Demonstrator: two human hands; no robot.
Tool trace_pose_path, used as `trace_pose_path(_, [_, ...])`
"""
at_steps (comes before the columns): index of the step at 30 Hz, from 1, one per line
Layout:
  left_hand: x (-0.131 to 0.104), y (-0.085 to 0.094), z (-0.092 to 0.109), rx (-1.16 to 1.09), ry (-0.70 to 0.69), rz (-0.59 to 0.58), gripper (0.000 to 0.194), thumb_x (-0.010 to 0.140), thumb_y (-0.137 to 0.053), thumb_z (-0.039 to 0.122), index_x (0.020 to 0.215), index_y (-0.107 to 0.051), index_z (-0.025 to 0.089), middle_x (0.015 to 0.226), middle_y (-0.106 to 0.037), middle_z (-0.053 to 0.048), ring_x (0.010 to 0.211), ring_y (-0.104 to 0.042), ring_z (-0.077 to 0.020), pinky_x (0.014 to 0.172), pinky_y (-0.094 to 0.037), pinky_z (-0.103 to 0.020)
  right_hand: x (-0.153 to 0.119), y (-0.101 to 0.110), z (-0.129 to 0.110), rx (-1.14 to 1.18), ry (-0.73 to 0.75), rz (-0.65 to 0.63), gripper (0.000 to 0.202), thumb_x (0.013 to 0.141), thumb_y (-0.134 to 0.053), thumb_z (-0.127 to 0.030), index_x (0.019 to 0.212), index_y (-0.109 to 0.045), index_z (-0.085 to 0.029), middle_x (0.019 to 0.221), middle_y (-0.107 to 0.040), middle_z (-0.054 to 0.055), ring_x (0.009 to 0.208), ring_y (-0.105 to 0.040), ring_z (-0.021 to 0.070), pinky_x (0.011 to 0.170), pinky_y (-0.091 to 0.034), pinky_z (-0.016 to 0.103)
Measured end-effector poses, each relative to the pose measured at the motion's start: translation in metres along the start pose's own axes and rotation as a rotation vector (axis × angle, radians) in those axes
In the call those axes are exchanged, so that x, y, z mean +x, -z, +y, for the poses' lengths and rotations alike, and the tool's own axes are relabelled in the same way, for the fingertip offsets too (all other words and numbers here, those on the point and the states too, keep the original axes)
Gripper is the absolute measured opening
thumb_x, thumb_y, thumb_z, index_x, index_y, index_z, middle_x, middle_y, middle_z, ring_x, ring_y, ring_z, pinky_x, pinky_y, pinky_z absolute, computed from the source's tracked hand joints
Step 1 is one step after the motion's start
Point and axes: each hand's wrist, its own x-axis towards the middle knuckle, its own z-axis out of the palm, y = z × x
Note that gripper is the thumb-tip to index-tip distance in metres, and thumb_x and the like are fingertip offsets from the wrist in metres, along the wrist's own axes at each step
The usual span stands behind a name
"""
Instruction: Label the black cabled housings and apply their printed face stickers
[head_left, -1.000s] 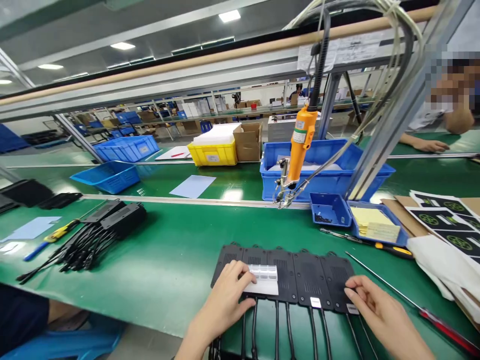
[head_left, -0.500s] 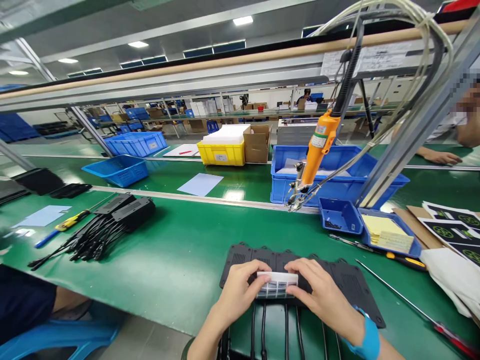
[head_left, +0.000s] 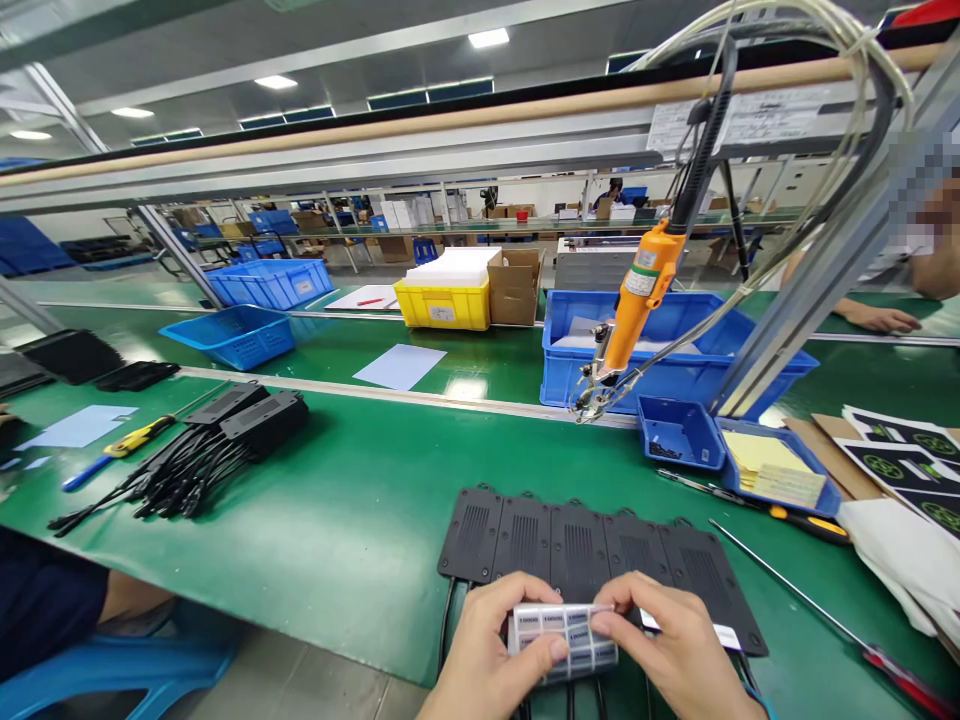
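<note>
A sheet of small printed labels, marked with numbers in rows, is held up in front of me. My left hand grips its left side, thumb across the front. At its upper right, my right hand pinches the edge between thumb and index finger; whether a single label is lifted there I cannot tell. Just beyond the hands, several black plastic cases lie side by side in a row, their black cables running toward me. A white strip shows beside my right hand, partly hidden by it.
An orange electric screwdriver hangs over a blue bin. Small blue trays and a long screwdriver lie on the right. More cabled black cases are piled left. Other people sit at both sides.
Both hands have come nearer to me and lower with the label sheet, which now faces up more and shows its printing. More of the black cases is uncovered.
</note>
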Motion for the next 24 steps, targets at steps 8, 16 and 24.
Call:
trace_pose_path(8, [-0.020, -0.006, -0.011, -0.003, 0.024, -0.005, 0.022, 0.085, -0.068, 0.043, 0.085, -0.076, 0.022, 0.075, -0.071, -0.001, 0.066, -0.058, -0.0137, 0.061, -0.037, -0.022, -0.020, -0.004, -0.003, -0.060, 0.138, -0.040, 0.033, 0.102, -0.050, -0.039, 0.073, -0.055, -0.025, 0.060, -0.062, -0.007, 0.052, -0.058, 0.0097, 0.051, -0.043, 0.018])
trace_pose_path(16, [-0.025, -0.009, -0.014, -0.008, 0.094, 0.024, 0.018, 0.082, -0.070, 0.039, 0.084, -0.077, 0.022, 0.072, -0.070, -0.001, 0.062, -0.056, -0.0121, 0.058, -0.035, -0.021, -0.024, 0.005, -0.004, -0.113, 0.212, -0.030, 0.005, 0.098, -0.058, -0.029, 0.098, -0.062, -0.026, 0.084, -0.069, 0.001, 0.074, -0.067, 0.0145, 0.067, -0.054, 0.021])
trace_pose_path(24, [-0.023, -0.014, -0.019, -0.088, 0.218, 0.002, 0.032, 0.086, -0.063, 0.044, 0.080, -0.074, 0.015, 0.060, -0.060, -0.001, 0.055, -0.045, -0.0092, 0.052, -0.030, -0.019, -0.021, 0.010, -0.011, -0.042, 0.318, -0.107, 0.010, 0.100, -0.053, -0.025, 0.091, -0.057, -0.023, 0.080, -0.062, 0.003, 0.071, -0.060, 0.0158, 0.065, -0.052, 0.027])
